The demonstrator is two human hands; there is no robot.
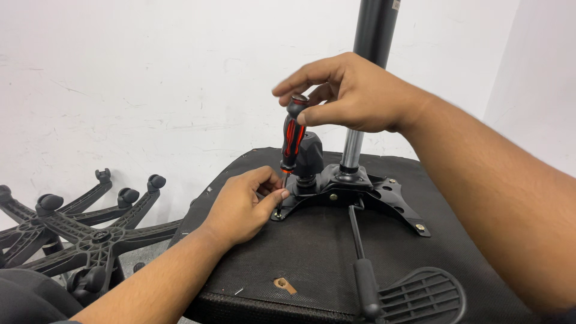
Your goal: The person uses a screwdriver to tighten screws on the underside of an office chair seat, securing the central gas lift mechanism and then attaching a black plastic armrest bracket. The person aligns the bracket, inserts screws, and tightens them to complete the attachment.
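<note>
An upturned office chair seat (pixel 312 258) lies in front of me, its black fabric underside facing up. A black metal mechanism plate (pixel 360 192) with a gas cylinder (pixel 369 48) rising from it is mounted on the seat. My right hand (pixel 348 93) grips the top of a red and black screwdriver (pixel 293 135) that stands upright. Its tip meets a screw (pixel 277 215) at the plate's left corner. My left hand (pixel 243 204) pinches the screwdriver shaft just above that screw.
Two black five-star chair bases with casters (pixel 90 222) lie on the floor at left against a white wall. A black lever with a paddle handle (pixel 414 294) reaches toward the seat's near edge. A small tear (pixel 284 284) shows in the fabric.
</note>
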